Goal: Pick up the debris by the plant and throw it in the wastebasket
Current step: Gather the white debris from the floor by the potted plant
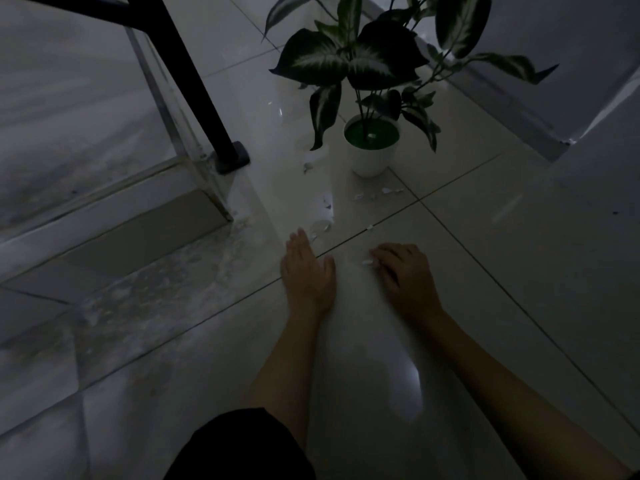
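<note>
Small white scraps of debris (388, 190) lie scattered on the pale tiled floor in front of a plant (372, 147) in a white pot. More scraps (320, 227) lie just beyond my left hand. My left hand (308, 271) rests flat on the floor, fingers together, holding nothing. My right hand (401, 271) is curled on the floor, its fingertips touching a white scrap (367, 262); whether it grips the scrap is unclear in the dim light. No wastebasket is in view.
A black metal leg (207, 109) with a foot stands on the floor left of the pot, beside a glass panel (86, 116). A wall and its baseboard (512, 109) run behind the plant to the right. A dark knee (242, 448) shows at the bottom.
</note>
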